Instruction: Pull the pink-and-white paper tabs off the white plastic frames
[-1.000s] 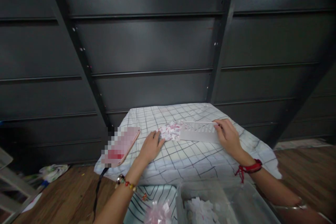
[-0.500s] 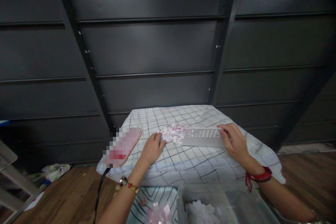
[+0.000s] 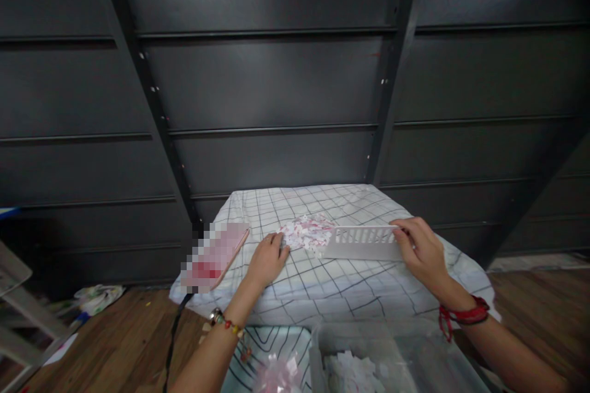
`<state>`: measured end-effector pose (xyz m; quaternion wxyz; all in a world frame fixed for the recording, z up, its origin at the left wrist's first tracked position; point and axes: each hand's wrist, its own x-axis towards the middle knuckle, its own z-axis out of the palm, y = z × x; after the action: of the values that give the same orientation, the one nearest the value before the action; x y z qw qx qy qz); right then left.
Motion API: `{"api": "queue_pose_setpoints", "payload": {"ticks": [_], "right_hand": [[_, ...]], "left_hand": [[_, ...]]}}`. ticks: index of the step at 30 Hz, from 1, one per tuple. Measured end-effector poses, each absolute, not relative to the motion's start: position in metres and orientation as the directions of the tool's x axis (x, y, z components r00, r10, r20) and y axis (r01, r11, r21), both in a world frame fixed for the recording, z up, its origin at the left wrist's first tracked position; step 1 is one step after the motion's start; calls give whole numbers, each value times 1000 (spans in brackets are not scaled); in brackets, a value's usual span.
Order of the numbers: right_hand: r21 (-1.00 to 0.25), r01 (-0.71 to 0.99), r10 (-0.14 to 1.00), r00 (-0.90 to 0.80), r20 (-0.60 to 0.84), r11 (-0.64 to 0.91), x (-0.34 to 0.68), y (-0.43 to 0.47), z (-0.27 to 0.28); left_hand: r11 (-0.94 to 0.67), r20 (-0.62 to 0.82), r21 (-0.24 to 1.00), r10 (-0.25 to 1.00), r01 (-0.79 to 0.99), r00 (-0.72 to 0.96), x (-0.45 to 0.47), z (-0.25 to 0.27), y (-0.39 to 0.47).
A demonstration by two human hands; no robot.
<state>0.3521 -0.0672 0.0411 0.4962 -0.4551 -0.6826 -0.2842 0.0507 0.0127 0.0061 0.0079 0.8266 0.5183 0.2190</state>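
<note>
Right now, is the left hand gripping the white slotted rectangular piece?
No, the right hand grips the piece; the left hand rests beside pale paper scraps.

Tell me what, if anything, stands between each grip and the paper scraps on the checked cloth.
On the right, the white slotted piece does: the right grip holds its right end, and its left end is at the right edge of the paper scraps. Nothing visible stands before the left grip, at their left edge.

Dim, soft light; faint sheen on dark panels (image 3: 271, 80); right edge shadowed; phone (image 3: 219, 255) pixelated.
</note>
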Motion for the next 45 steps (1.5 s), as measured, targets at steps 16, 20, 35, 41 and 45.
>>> {"api": "queue_pose_setpoints", "payload": {"ticks": [16,20,35,41,45], "right_hand": [[-75,904,394,-108,913,422,358,-71,46],[-107,913,392,-62,918,395,352,-68,46],[-209,917,401,61,914,338,342,-60,47],[-209,908,473,13,881,364,343,-58,45],[-220,899,476,14,879,380,339,-60,46]], "left_hand": [[-463,350,232,860,856,371,50,9,12],[-463,346,234,862,855,372,50,9,11],[-472,362,235,854,850,374,49,6,13],[-482,378,243,846,842,376,49,4,13],[-487,385,251,843,836,375,49,4,14]]}}
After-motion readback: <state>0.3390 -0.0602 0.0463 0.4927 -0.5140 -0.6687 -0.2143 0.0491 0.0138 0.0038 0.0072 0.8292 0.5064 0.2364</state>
